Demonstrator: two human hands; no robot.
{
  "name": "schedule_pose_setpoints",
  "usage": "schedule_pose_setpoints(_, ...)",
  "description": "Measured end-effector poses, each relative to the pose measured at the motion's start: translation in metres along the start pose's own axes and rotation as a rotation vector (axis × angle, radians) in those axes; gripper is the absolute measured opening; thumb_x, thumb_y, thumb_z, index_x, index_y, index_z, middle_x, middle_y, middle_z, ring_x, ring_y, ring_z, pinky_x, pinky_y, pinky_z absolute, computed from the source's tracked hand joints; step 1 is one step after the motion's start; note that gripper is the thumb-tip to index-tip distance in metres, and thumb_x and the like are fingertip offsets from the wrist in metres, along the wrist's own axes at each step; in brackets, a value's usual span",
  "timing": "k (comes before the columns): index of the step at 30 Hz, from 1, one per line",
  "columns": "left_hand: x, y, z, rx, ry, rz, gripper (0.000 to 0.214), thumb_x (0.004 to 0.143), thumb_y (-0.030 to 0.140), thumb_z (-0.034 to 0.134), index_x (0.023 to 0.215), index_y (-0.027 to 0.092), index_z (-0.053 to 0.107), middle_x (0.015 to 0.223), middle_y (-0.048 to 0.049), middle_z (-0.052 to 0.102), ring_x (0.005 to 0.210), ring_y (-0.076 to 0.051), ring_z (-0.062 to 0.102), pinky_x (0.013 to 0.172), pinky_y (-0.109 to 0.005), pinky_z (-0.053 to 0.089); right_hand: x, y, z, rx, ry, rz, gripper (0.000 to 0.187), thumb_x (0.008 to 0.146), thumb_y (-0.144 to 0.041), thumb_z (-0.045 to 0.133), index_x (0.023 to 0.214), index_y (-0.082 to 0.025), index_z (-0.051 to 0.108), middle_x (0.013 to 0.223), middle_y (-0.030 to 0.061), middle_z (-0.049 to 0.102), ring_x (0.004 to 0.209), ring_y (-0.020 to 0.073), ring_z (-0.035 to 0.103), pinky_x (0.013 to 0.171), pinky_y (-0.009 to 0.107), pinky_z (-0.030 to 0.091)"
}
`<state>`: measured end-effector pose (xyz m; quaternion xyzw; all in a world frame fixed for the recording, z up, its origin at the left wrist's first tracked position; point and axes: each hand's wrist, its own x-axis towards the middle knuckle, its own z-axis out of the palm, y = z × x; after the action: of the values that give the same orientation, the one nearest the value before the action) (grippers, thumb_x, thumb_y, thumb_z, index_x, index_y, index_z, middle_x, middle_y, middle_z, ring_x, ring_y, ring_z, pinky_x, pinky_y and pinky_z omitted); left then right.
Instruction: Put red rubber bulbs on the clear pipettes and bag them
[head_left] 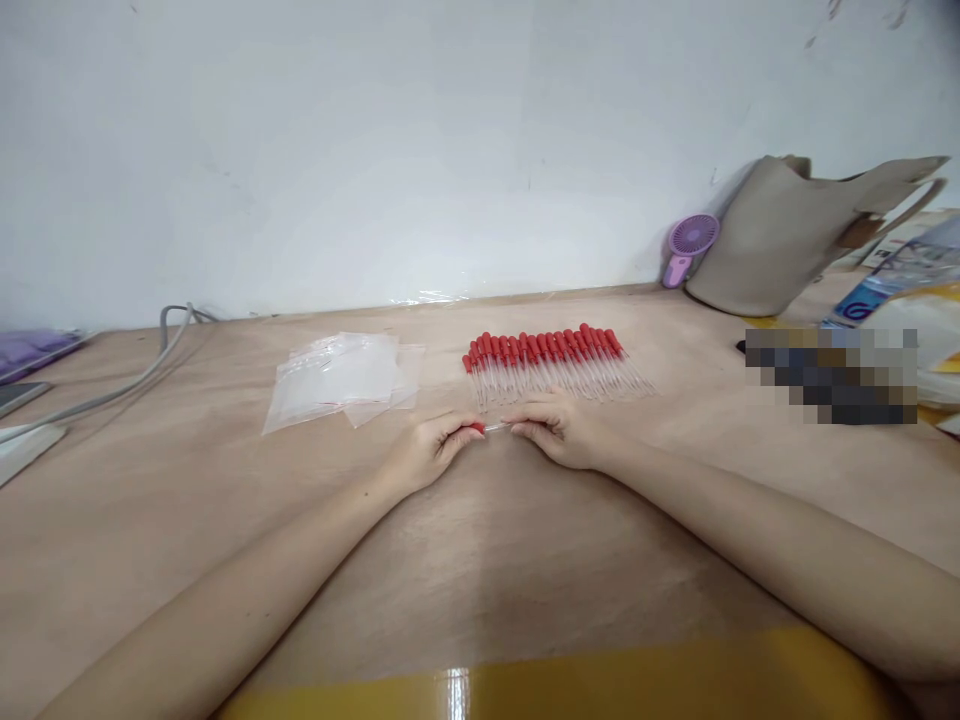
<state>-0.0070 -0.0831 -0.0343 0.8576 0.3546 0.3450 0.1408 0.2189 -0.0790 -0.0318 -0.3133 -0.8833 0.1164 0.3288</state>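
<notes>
Between my two hands lies a glass dropper [493,428] with a red rubber bulb, held level just above or on the table. My left hand [435,447] pinches it at the red bulb. The thin clear end is between the fingers of my right hand [559,428], which hide its tip. Just beyond my right hand, a row of several similar red-bulbed droppers [544,350] lies side by side, bulbs pointing away from me. A loose stack of clear plastic bags [337,375] rests beyond my left hand.
A grey cable [135,385] crosses the table's left side. Against the back wall stand a small purple fan [691,240] and a beige bag [776,235]. A plastic bottle [862,300] and a blurred-out dark object [832,378] are at the right. Yellow tape [540,685] covers the near edge.
</notes>
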Motion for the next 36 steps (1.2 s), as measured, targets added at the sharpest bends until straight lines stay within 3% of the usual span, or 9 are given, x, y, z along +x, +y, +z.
schedule_pose_setpoints(9,0.0,0.004,0.001,0.046,0.002,0.023,0.019,0.085,0.031,0.05,0.09,0.019,0.065,0.079,-0.0021,0.067,0.071,-0.013,0.061,0.066,-0.024,0.048,-0.004,0.001,0.0,-0.148,0.022,-0.013,0.023,0.088,-0.023,0.043,0.097,-0.022,0.065,0.082,0.0018,0.067,0.072,0.0135,0.057,0.072,0.031,0.031)
schedule_pose_setpoints(19,0.003,0.008,-0.002,-0.072,0.034,-0.014,0.017,0.084,0.031,0.052,0.088,0.018,0.064,0.079,-0.0035,0.065,0.071,-0.014,0.059,0.067,-0.026,0.047,-0.002,-0.008,-0.004,0.074,0.018,0.112,0.013,0.085,-0.022,0.048,0.084,-0.019,0.061,0.072,0.0001,0.064,0.062,0.0111,0.053,0.063,0.025,0.037)
schedule_pose_setpoints(23,0.003,0.011,-0.004,-0.128,-0.046,-0.016,0.018,0.085,0.029,0.05,0.086,0.018,0.064,0.079,-0.0043,0.065,0.071,-0.014,0.06,0.067,-0.027,0.048,-0.001,-0.001,-0.005,0.026,-0.042,0.052,0.015,0.086,-0.022,0.047,0.086,-0.021,0.063,0.073,-0.0017,0.065,0.062,0.0107,0.054,0.074,0.031,0.032)
schedule_pose_setpoints(28,0.004,0.011,-0.005,-0.145,-0.153,0.014,0.016,0.084,0.027,0.051,0.083,0.018,0.065,0.079,-0.004,0.067,0.073,-0.014,0.061,0.069,-0.026,0.048,-0.001,0.001,-0.007,-0.058,-0.076,-0.015,0.016,0.086,-0.022,0.048,0.085,-0.022,0.063,0.071,-0.0022,0.066,0.062,0.011,0.054,0.073,0.031,0.027)
schedule_pose_setpoints(36,0.002,0.01,-0.002,0.006,-0.127,-0.022,0.022,0.084,0.033,0.052,0.087,0.018,0.067,0.077,-0.004,0.067,0.069,-0.014,0.06,0.064,-0.026,0.048,-0.004,-0.01,-0.004,-0.296,-0.035,-0.044,0.018,0.085,-0.019,0.043,0.078,-0.018,0.059,0.07,0.0008,0.064,0.059,0.012,0.05,0.066,0.03,0.025)
